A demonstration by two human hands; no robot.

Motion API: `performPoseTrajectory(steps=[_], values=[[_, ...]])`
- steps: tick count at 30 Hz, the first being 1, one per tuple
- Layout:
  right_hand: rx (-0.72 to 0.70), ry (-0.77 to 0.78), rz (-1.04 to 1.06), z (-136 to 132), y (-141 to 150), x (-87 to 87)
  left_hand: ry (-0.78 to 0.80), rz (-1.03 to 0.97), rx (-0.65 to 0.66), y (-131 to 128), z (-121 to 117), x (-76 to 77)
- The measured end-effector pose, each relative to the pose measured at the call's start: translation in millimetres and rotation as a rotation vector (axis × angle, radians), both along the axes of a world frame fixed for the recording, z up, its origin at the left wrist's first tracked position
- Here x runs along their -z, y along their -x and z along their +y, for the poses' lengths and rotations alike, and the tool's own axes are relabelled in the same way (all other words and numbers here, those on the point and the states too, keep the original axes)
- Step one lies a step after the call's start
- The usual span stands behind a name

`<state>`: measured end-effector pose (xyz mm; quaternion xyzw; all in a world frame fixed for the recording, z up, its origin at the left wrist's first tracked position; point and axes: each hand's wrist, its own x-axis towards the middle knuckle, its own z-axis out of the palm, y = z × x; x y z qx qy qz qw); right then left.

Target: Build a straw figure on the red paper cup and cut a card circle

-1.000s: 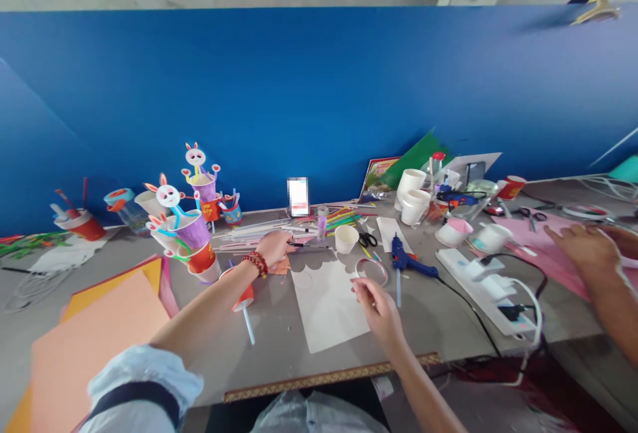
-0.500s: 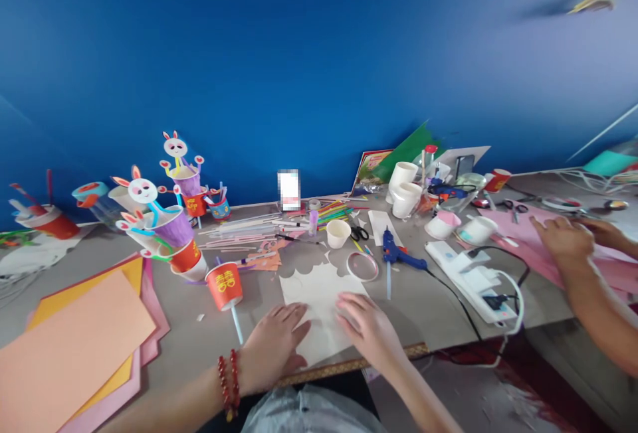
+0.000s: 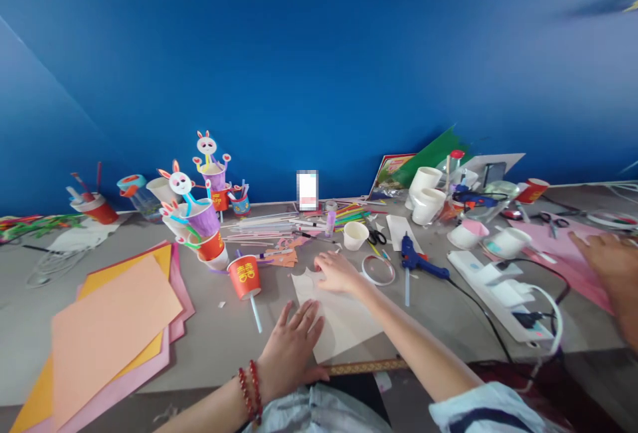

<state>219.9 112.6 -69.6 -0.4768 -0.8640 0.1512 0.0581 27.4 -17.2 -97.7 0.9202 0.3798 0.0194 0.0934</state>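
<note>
A sheet of white paper [image 3: 343,320] with a scalloped far edge lies on the table in front of me. My left hand [image 3: 294,340] rests palm down at its left edge, fingers spread and holding nothing. Over the far end of the sheet is my right hand [image 3: 336,272], its fingers bent together; whatever they hold, if anything, is hidden. Left of the sheet, a red paper cup [image 3: 244,277] with a gold pattern sits tilted on a pale blue straw. Just beyond my right hand are a white paper cup [image 3: 355,236] and a roll of tape [image 3: 378,269].
A blue glue gun [image 3: 416,260] and a white power strip [image 3: 498,300] with cables lie to the right. Coloured paper sheets [image 3: 114,327] are stacked left, near a rabbit cup figure [image 3: 202,217]. Black scissors [image 3: 377,237] lie behind. Another person's hand [image 3: 605,260] rests on pink paper.
My right hand has moved from the near right part of the white paper to its far scalloped edge, its fingers now bent. My left hand stays at the left edge. The view has shifted left.
</note>
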Motion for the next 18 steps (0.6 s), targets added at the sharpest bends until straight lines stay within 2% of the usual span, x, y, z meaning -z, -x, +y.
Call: performPoseTrajectory(steps=[4,9,14,18], values=[[0.043,0.042,0.08,8,1,2.0,-0.027,-0.029,-0.019,-1,-3,4.6],[0.049,0.178,0.257,21,-7,8.8,-0.064,-0.125,-0.033,-2,-5,1.1],[0.012,0.337,0.496,28,-14,13.2,-0.102,-0.389,-0.049,10,-12,-7.2],[0.028,0.425,0.743,29,-20,8.6,-0.104,-0.672,-0.169,29,-32,-6.2]])
